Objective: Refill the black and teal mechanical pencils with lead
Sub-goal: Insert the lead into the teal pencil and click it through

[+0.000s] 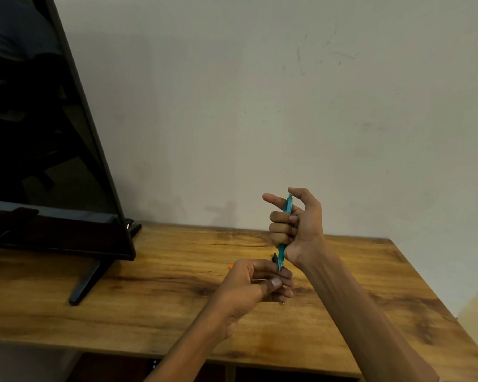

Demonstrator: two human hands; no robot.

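Left hand (253, 282) low over the wooden worktop (149, 285), fingers curled, thumb pressed to fingertips around something small and dark; what it pinches cannot be told. Right hand (293, 227) raised above it, forearm angled up from lower right, three fingers wrapped on the teal mechanical pencil (284, 230), index and thumb spread. Pencil near vertical, tip down, meeting the left fingertips. No legible writing. Farther left, a dark monitor (39, 133) before the wall (287, 92).

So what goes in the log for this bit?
right hand: grips teal pencil upright, tip down | left hand: pinched at tip | black pencil: mostly hidden
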